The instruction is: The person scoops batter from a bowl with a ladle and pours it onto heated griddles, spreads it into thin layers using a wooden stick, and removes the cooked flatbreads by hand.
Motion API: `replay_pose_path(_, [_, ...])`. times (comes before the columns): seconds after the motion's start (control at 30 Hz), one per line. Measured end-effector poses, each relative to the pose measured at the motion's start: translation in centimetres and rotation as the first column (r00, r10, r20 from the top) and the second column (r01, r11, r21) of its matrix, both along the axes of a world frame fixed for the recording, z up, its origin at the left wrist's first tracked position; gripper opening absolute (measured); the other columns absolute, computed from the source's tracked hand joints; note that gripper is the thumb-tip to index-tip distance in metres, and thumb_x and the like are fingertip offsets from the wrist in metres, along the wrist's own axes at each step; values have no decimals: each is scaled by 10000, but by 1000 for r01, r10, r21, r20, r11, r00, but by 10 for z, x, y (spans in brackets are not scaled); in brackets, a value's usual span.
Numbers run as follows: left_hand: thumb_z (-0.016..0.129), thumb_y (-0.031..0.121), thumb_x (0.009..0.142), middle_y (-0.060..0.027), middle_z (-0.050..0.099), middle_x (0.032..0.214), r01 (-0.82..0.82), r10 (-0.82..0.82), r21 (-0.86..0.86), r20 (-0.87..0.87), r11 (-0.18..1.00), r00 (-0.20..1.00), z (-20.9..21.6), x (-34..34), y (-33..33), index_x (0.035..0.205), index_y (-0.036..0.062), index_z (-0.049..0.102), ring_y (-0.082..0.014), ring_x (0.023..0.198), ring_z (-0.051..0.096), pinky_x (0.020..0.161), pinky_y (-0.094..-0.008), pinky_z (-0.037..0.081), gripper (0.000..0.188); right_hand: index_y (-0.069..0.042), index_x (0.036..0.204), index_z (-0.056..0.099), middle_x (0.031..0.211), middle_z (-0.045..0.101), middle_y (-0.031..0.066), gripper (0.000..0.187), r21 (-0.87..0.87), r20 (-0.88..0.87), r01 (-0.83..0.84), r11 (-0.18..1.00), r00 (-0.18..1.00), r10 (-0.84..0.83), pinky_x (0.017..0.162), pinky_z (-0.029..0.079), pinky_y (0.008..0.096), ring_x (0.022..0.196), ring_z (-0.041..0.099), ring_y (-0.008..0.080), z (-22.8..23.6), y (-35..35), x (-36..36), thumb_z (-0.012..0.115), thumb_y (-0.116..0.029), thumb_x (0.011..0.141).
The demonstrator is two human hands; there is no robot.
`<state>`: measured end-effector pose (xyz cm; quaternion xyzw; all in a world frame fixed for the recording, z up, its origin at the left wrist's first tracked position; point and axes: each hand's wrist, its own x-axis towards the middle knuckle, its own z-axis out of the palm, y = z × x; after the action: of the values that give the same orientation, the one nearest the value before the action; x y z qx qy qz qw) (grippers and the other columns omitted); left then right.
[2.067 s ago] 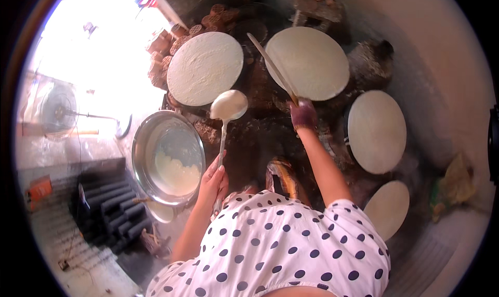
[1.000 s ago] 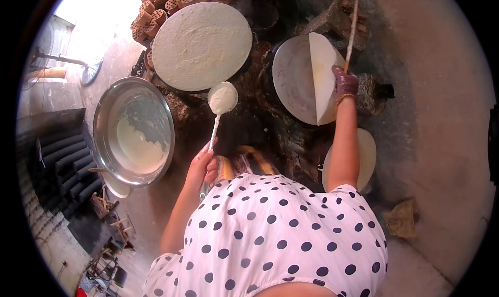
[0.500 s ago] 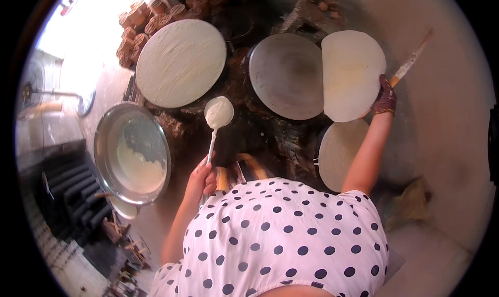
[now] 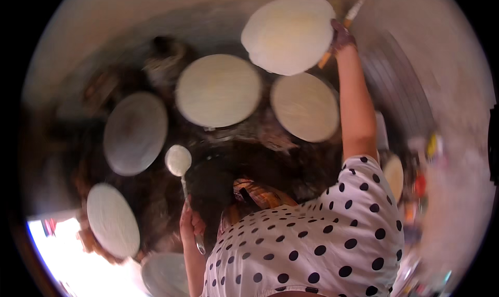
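Observation:
My left hand [image 4: 192,224] is wrapped round the long handle of a ladle [image 4: 179,160], whose round bowl is full of pale batter. At the far right, my right hand [image 4: 343,39], in a dark glove, grips the edge of a thin round white flatbread [image 4: 290,34]. That same hand holds a flat wooden stick [image 4: 357,7] with a white-crusted end. The flatbread is spread out beyond the round griddles and hides part of what lies behind it. Between my hands, a griddle covered in pale batter [image 4: 219,90] stands next to another pale-topped griddle [image 4: 305,107].
On the left is a bare grey griddle [image 4: 136,134], with a batter-covered griddle [image 4: 113,220] nearer to me. A metal basin [image 4: 165,273] shows at the lower left. To the right, a dark ridged surface [image 4: 397,84] and several blurred coloured things stand along the wall.
My view has turned to the right. My right hand has carried the flatbread away from the bare griddle, and its formerly straight left edge now looks rounded. The ladle stays in my left hand.

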<state>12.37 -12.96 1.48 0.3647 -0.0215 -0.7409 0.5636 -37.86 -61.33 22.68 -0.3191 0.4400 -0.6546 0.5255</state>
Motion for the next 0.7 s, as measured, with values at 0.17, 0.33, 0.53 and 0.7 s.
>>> replay_pose_path(0.17, [434,234,988,55,299,576,283,-285,35,95,959,954,57,-68,-21,1385,145,397,-45,365,256,321,-197,243,408,-4,995,615,864,655,92,286,89,-278,686,722,713,-644,584,506,383,702,622,238,89,196,-249,659,-243,845])
replay_pose_path(0.33, [316,203,1028,59,270,545,533,-534,29,39,846,845,70,-167,-38,1417,145,349,-35,354,273,313,-203,259,395,-81,874,610,662,546,18,255,-17,-172,870,492,483,-859,428,405,342,512,498,185,47,439,-415,631,-335,864])
replay_pose_path(0.53, [280,196,1037,53,282,551,646,-649,66,42,761,760,47,-303,-40,1450,140,280,-28,356,295,311,-207,283,417,-62,1213,526,1152,584,147,327,-3,219,905,425,416,-883,865,522,446,1077,562,262,-135,610,-549,444,-248,957])
replay_pose_path(0.7, [259,189,1036,49,313,564,710,-714,82,31,699,699,46,-386,-24,1460,128,252,-30,352,330,317,-208,320,428,-57,1206,527,1116,591,137,313,244,219,928,283,231,-948,810,527,419,1006,571,245,-284,677,-573,464,-219,946])
